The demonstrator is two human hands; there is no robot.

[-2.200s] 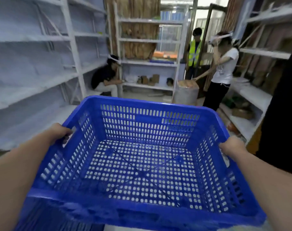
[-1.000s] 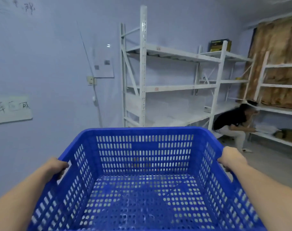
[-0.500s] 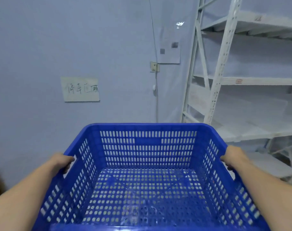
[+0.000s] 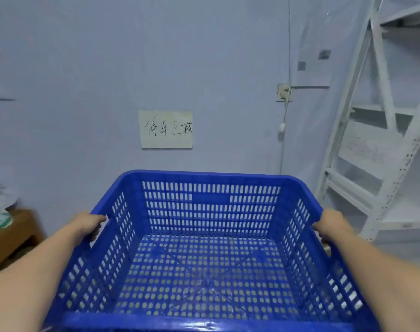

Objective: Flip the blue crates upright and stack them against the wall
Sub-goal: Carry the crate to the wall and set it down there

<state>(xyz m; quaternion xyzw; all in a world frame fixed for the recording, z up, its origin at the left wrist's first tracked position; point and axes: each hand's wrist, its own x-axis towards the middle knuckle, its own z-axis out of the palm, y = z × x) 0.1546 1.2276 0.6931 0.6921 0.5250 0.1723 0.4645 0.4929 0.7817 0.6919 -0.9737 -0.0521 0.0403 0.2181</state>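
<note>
I carry one blue perforated crate [image 4: 209, 255] upright in front of me, its open side up and nothing inside. My left hand [image 4: 88, 224] grips its left rim, fingers curled over the edge. On the opposite side my right hand [image 4: 331, 224] grips the right rim. The crate faces a pale blue wall [image 4: 108, 68] straight ahead. No other crates show in this view.
A paper sign with handwritten characters [image 4: 166, 129] hangs on the wall. A wall socket with a hanging cord [image 4: 284, 92] is to its right. White metal shelving [image 4: 383, 140] stands at the right. A wooden table with bags [image 4: 7, 233] sits at the left.
I have turned left with the crate, from the shelves and other people to face the wall with the sign. Both hands keep the same grip on the rims.
</note>
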